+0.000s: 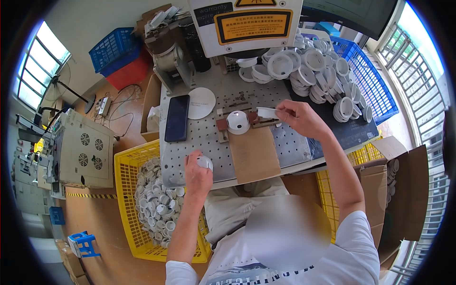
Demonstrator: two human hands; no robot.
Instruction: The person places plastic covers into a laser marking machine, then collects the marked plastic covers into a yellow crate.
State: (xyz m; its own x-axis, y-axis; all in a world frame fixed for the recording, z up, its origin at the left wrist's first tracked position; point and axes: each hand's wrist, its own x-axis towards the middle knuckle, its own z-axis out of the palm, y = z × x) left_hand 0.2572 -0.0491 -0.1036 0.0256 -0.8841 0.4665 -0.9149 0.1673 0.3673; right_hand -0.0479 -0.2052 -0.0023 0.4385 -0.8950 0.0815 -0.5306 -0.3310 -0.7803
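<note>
My left hand is closed around a white round plastic cap over the table's front left edge. Pinched in my right hand is another white plastic ring-shaped part, seen edge-on. It is held just right of a fixture with reddish-brown jaws. Between those jaws sits a white domed cap, with a bright spot on its top. A strip of brown cardboard runs from the fixture to the table's front edge.
A dark phone and a white disc lie on the perforated metal table. Many white rings are heaped at the back right. A machine head with a warning label overhangs the table. A yellow basket of white parts stands lower left.
</note>
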